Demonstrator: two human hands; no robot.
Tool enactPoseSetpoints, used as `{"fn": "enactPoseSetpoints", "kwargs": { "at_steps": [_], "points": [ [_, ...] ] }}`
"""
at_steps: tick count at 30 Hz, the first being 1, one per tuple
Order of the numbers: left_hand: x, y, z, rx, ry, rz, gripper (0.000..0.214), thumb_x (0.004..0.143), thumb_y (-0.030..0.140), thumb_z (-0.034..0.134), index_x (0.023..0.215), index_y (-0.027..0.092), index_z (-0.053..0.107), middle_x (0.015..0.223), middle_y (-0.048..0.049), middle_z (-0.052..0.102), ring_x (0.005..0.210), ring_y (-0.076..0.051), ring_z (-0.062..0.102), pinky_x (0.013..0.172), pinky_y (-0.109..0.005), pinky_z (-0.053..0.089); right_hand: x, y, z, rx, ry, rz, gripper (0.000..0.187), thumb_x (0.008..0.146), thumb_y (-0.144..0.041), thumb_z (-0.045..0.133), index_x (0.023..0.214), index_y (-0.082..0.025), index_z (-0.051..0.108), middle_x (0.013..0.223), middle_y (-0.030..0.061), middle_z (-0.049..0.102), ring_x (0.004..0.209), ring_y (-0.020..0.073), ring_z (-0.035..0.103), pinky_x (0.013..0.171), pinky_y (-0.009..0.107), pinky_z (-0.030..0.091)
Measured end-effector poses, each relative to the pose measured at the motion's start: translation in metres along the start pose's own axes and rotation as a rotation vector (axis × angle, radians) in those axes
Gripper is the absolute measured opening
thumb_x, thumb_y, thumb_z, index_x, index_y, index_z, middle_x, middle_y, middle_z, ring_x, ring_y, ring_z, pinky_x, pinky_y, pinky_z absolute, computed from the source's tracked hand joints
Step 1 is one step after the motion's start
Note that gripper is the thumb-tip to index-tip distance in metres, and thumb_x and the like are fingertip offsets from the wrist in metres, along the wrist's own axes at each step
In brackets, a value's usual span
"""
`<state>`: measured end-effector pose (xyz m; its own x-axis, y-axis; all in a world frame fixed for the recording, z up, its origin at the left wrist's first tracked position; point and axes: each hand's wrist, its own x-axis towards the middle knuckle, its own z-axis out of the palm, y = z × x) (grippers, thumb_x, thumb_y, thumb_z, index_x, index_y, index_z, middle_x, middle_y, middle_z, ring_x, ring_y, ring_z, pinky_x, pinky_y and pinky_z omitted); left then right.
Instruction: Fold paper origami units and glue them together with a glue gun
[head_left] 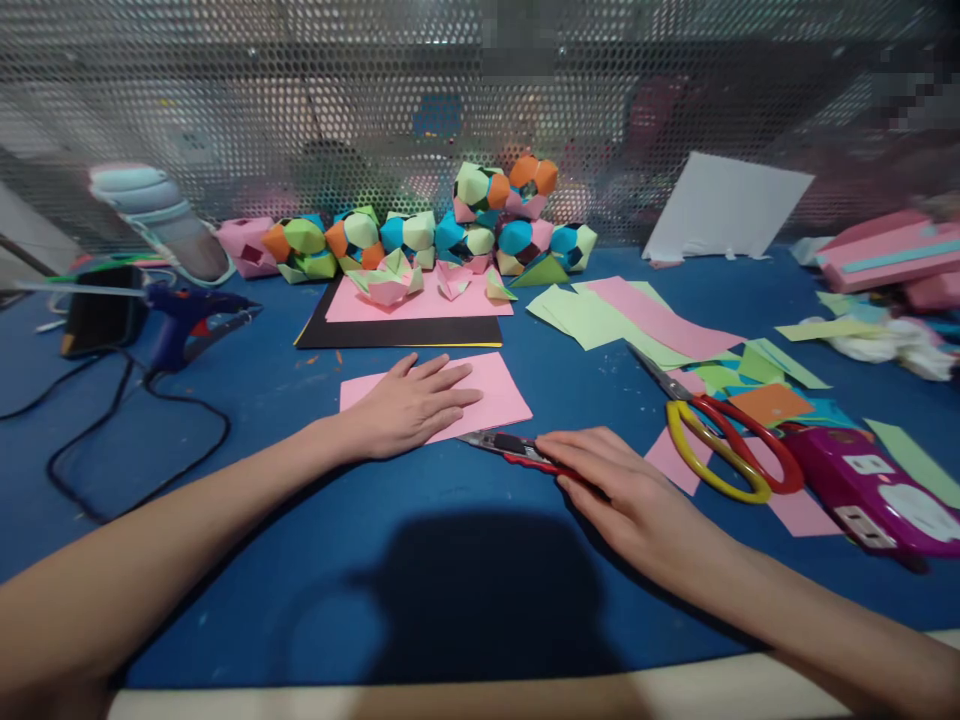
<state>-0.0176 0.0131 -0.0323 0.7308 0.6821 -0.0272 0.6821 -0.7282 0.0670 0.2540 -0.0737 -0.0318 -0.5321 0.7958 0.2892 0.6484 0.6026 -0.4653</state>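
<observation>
Pink paper sheet (480, 395) lies flat on the blue counter (300, 560), just in front of a black sheet (397, 332) that carries a second pink sheet and some folded pieces. The left hand (409, 405) rests on it palm down, fingers spread wide, pinning its near-left part. The right hand (626, 490) is closed around a red utility knife (517, 450), whose tip meets the paper's near edge just beside the left fingertips. A clean cut here seems to call for firm, even pressure from the flat hand, with those fingertips kept clear of the blade's line, and for a low, steady blade angle. Red-and-yellow scissors (724, 440) and a magenta paper punch (870, 485) lie to the right among green and pink strips; a blue glue gun (184, 315) sits at the left.
</observation>
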Motion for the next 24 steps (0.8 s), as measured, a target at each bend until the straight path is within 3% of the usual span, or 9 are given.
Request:
{"fn": "enactPoseSetpoints", "kwargs": {
  "at_steps": [6,10,13,15,19,24],
  "points": [
    [0.002,0.000,0.000,-0.097,0.002,-0.025,0.046,0.098,0.046,0.022,0.138,0.033,0.041,0.153,0.0011,0.029,0.142,-0.024,0.019,0.112,-0.048,0.010,0.005,-0.003,0.005,0.006,-0.001,-0.031,0.033,0.092,-0.015,0.040,0.121,-0.018,0.056,0.116,0.0111,0.063,0.104,0.0219,0.055,0.089,0.042,0.050],
    [0.003,-0.002,-0.019,-0.345,-0.017,-0.105,0.044,0.096,0.045,0.026,0.127,0.027,0.051,0.150,-0.0016,0.036,0.139,-0.021,0.028,0.114,-0.045,0.013,0.004,-0.003,0.006,-0.007,0.004,-0.022,0.033,0.092,-0.015,0.041,0.122,-0.016,0.056,0.116,0.0121,0.063,0.105,0.0222,0.055,0.090,0.043,0.050],
    [0.001,-0.011,-0.037,-0.434,-0.064,-0.036,0.042,0.096,0.039,0.027,0.115,0.022,0.060,0.149,-0.0022,0.037,0.138,-0.018,0.030,0.112,-0.034,0.021,0.003,-0.003,0.007,-0.017,0.004,-0.012,0.034,0.092,-0.016,0.041,0.122,-0.015,0.057,0.115,0.0127,0.063,0.104,0.0224,0.056,0.089,0.043,0.050],
    [-0.003,-0.022,-0.041,-0.362,-0.085,0.054,0.043,0.097,0.039,0.025,0.120,0.025,0.059,0.151,0.0008,0.033,0.141,-0.018,0.023,0.114,-0.036,0.015,0.003,-0.004,0.007,-0.023,0.007,-0.004,0.034,0.092,-0.017,0.041,0.122,-0.015,0.057,0.114,0.0130,0.063,0.104,0.0227,0.057,0.088,0.043,0.051],
    [-0.008,-0.045,-0.027,-0.126,-0.048,0.058,0.044,0.097,0.044,0.026,0.137,0.036,0.042,0.154,0.0050,0.026,0.144,-0.022,0.012,0.114,-0.048,0.001,0.003,-0.004,0.006,-0.020,0.010,0.006,0.034,0.091,-0.018,0.042,0.120,-0.018,0.059,0.113,0.0125,0.064,0.103,0.0230,0.058,0.088,0.044,0.051],
    [-0.010,-0.055,-0.005,-0.009,-0.066,0.111,0.044,0.097,0.044,0.027,0.139,0.039,0.037,0.154,0.0062,0.025,0.144,-0.021,0.010,0.114,-0.047,0.000,0.007,-0.005,0.006,-0.014,0.004,0.003,0.034,0.091,-0.018,0.042,0.120,-0.020,0.059,0.113,0.0116,0.065,0.103,0.0232,0.059,0.087,0.044,0.052]
  ]
}}
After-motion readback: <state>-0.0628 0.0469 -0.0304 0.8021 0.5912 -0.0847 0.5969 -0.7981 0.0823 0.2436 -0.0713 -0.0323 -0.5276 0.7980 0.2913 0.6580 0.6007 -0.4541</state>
